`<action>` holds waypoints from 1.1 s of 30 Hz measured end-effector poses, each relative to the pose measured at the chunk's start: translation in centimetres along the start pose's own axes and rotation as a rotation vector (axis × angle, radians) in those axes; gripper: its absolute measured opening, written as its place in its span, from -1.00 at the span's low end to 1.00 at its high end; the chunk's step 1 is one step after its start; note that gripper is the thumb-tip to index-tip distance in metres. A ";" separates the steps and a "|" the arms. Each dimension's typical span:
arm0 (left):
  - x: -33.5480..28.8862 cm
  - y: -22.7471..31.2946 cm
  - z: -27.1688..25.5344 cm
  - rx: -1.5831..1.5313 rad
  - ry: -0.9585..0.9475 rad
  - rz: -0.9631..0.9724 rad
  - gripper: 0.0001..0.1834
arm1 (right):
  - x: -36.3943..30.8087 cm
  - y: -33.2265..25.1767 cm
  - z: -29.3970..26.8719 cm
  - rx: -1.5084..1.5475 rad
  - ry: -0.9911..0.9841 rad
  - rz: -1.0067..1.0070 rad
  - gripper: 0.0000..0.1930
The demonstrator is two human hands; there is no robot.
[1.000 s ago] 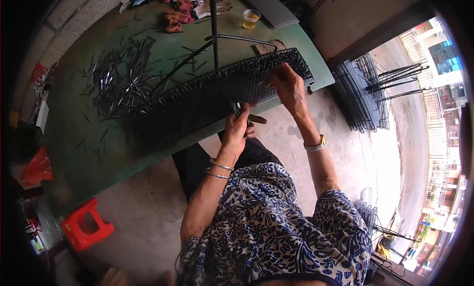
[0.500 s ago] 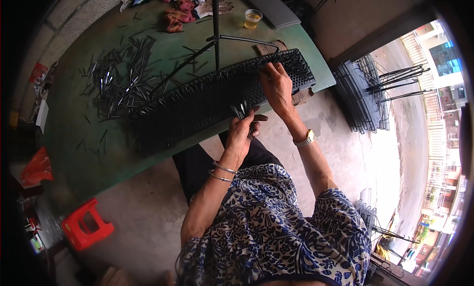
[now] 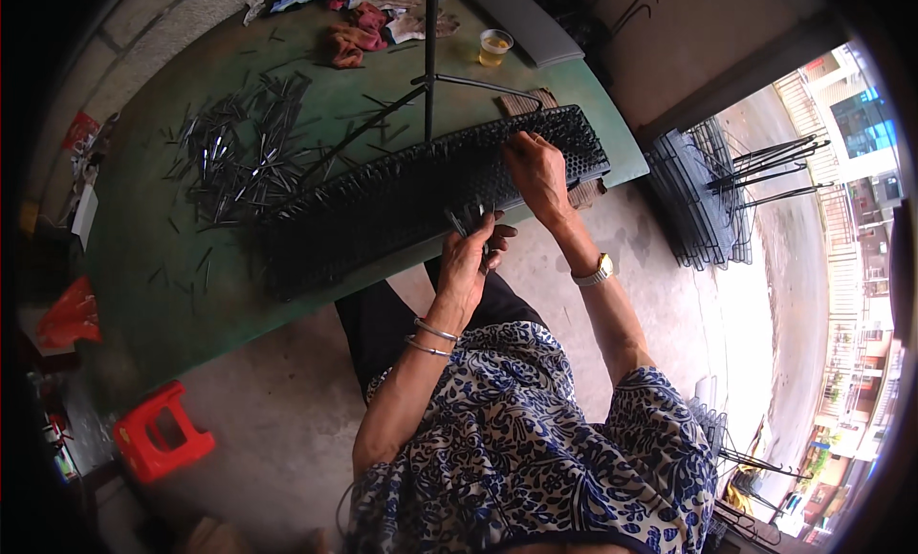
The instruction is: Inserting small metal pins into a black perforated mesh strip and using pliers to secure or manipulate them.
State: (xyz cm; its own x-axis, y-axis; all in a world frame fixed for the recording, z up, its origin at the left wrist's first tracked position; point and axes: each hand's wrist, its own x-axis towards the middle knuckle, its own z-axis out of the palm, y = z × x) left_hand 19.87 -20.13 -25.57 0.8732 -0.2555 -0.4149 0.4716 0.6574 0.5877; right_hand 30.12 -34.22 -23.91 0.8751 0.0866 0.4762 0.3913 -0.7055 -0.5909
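Note:
A long black rack [image 3: 382, 205] with a honeycomb-like grid of holes lies along the near edge of the green table [image 3: 191, 334]. Thin dark pieces stick up from its far side. Over the front edge of the rack, my left hand [image 3: 469, 258] is closed around a bunch of thin black strips [image 3: 469, 217]. Farther right, my right hand [image 3: 538, 176] is pinched above the rack's right part; what its fingertips hold, if anything, is hidden. Many loose black strips [image 3: 244, 157] are heaped on the table beyond the rack's left half.
A black rod stand [image 3: 429, 95] rises behind the rack. A cup of yellow liquid [image 3: 493, 49] and reddish gloves [image 3: 359, 40] are at the far side. Cardboard [image 3: 585, 191] lies under the rack's right end. Wire racks [image 3: 698, 195] stand right; a red stool [image 3: 163, 434] stands lower left.
The view has shifted slightly. My right hand stays pinched over nearly the same part of the rack, and my left hand still grips the bunch of strips.

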 end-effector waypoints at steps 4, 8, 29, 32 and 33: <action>-0.1 -0.2 0.2 0.011 0.015 0.031 -0.76 | 0.0 0.0 0.3 -0.187 -0.044 0.004 -0.89; 0.1 -0.2 0.0 0.017 0.027 0.030 -0.77 | 0.1 -0.4 0.4 -0.294 -0.061 0.002 -0.87; 0.0 -0.2 0.7 0.013 0.073 0.114 -0.79 | -3.1 -1.1 -1.5 -0.082 -0.260 0.038 -0.74; 0.0 -0.5 0.8 0.052 0.079 0.113 -0.79 | -3.5 -2.0 -3.4 0.225 -0.563 0.201 -0.78; 0.0 -0.5 0.9 0.074 0.088 0.125 -0.78 | -3.7 -2.2 -3.8 0.493 -0.631 0.339 -0.80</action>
State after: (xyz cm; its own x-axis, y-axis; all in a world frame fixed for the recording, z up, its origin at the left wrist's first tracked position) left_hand 19.76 -21.10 -25.24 0.9130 -0.1101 -0.3927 0.3707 0.6254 0.6866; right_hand 24.97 -35.62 -21.90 0.9040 0.4038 -0.1406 0.0317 -0.3911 -0.9198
